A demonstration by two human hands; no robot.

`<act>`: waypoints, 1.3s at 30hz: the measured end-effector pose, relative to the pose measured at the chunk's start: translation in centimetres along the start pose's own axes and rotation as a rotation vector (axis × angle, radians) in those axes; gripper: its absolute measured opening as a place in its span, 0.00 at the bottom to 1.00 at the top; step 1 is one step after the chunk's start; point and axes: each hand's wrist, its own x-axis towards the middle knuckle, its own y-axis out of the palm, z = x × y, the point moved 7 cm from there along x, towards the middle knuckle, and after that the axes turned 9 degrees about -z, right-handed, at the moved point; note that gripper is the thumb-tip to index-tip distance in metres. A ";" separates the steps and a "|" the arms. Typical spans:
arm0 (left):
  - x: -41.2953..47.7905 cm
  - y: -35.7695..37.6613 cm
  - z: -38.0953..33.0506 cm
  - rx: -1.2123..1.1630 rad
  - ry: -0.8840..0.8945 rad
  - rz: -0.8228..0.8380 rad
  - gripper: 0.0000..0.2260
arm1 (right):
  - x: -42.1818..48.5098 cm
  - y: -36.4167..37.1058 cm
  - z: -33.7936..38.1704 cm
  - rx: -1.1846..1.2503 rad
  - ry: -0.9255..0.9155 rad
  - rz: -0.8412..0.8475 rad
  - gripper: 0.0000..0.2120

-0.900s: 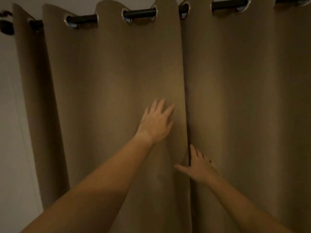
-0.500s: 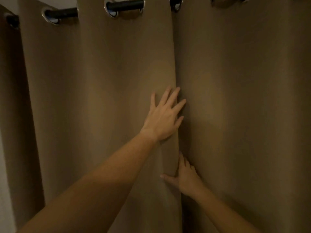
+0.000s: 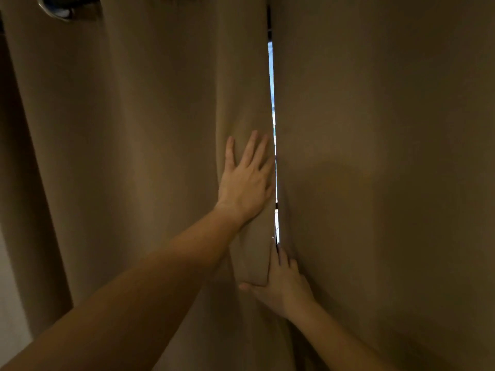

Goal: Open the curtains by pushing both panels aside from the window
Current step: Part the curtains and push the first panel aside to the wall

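Scene: two tan curtain panels hang shut across a window, a thin slit of daylight showing where their edges meet
Left panel: fills the left half of the frame, its inner edge folded toward the camera near the slit; one metal grommet shows at top left
Right panel: fills the right half, hanging flat
Left hand: flat and open, fingers spread, palm pressed on the left panel just beside the slit; grips nothing
Right hand: lower down at the meeting edges, fingers reaching into the gap, thumb under the folded hem; whether it pinches the cloth is hard to tell in the dim light
Handling: the fabric looks thick, soft and fairly heavy, likely to bunch rather than slide under a flat push
Best hold: probably each panel's inner edge, drawn sideways along the rod
Progress: barely begun
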 end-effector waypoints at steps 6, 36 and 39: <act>-2.6 1.5 3.4 0.045 -0.037 0.043 0.35 | 1.3 2.4 2.9 0.033 -0.067 -0.043 0.66; -13.6 3.6 23.4 0.127 -0.073 -0.011 0.35 | 4.9 14.8 23.2 -0.022 -0.217 -0.099 0.66; -15.1 3.9 25.9 0.147 -0.082 -0.004 0.35 | 4.9 15.8 25.9 -0.028 -0.230 -0.041 0.66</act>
